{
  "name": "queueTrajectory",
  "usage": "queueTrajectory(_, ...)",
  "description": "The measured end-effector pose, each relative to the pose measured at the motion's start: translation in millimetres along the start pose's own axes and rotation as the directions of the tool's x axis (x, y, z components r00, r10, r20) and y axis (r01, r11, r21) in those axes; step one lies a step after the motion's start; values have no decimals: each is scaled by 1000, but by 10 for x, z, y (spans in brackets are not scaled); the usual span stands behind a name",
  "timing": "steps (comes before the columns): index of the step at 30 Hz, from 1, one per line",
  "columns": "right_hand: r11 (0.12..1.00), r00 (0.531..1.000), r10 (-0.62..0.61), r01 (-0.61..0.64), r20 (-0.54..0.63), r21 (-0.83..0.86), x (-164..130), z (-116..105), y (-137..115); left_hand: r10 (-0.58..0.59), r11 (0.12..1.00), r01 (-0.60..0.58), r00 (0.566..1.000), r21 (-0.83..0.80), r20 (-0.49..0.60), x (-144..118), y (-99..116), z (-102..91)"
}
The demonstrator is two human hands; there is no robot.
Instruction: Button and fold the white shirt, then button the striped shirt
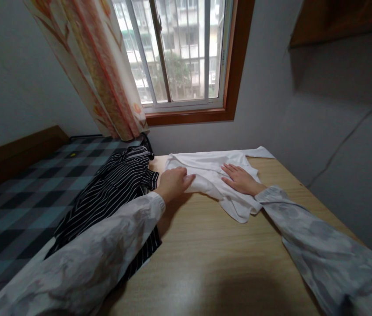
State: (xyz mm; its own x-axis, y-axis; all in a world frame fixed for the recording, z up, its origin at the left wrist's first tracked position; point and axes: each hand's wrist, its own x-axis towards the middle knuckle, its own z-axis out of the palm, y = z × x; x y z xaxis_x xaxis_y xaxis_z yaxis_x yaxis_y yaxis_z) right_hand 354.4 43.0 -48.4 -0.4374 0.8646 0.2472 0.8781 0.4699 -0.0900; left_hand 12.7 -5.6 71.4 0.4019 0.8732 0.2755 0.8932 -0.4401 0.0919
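A white garment (210,169) lies spread at the far end of a wooden table (205,259). My left hand (173,183) is closed on a fold at its left edge, fingers curled over the cloth. Flat on the garment's middle rests my right hand (240,179), fingers apart and pressing down. Both arms wear pale patterned sleeves.
A black-and-white striped garment (113,193) drapes over the table's left edge onto a bed with a dark checked cover (17,206). A window (179,52) with an orange floral curtain (103,74) is behind. Grey walls close in at right.
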Motion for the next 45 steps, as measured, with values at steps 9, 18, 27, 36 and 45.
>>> queueTrajectory(9, 1000, 1000, -9, 8, -11, -10, 7, 32, 12, 888, 459, -887, 460, 42, 17, -156, 290, 57)
queueTrajectory(18, 1000, 1000, -19, 18, 11, 21, 0, 24, 25, 926, 374, -919, 378, 124, 10, -87, 790, 325)
queueTrajectory(27, 993, 993, -76, 67, 90, 98, 91, 65, 253, 501, 858, -506, 862, -85, -77, -34, 834, 538)
queueTrajectory(36, 954, 991, -129, 117, 24, 275, 3, -20, 265, 516, 808, -531, 847, -254, -127, -128, 939, 529)
queueTrajectory(45, 903, 992, -96, 124, -87, 412, -133, -109, 224, 571, 818, -567, 821, -94, 12, -18, 721, 744)
